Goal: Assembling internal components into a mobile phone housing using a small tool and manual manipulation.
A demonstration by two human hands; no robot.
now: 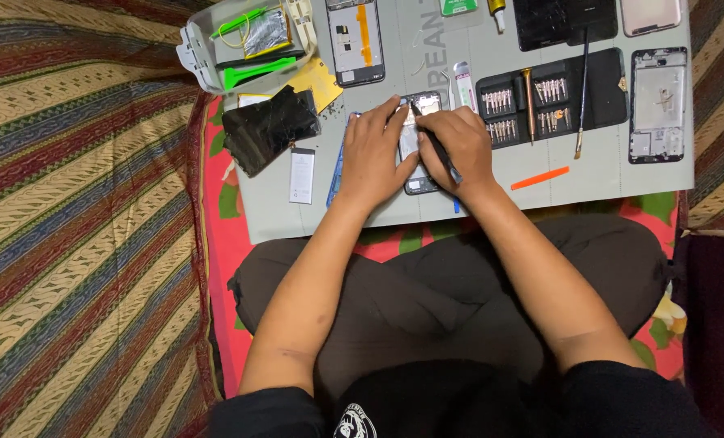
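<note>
An opened phone (416, 144) with its back off lies on a grey work mat (492, 191) in front of me. My left hand (370, 154) presses down on the phone's left side and steadies it. My right hand (458, 146) grips a thin black tool (432, 136) like a pen, its tip resting on the phone's upper part near the camera area. Both hands cover most of the phone body.
A black screwdriver bit set (540, 101) with a driver lies to the right, then a phone frame (659, 105). An orange pry strip (540, 178), a cracked black screen (269, 127), a white battery strip (302, 175), another open phone (355, 40) and a clear parts box (244, 40) surround the work.
</note>
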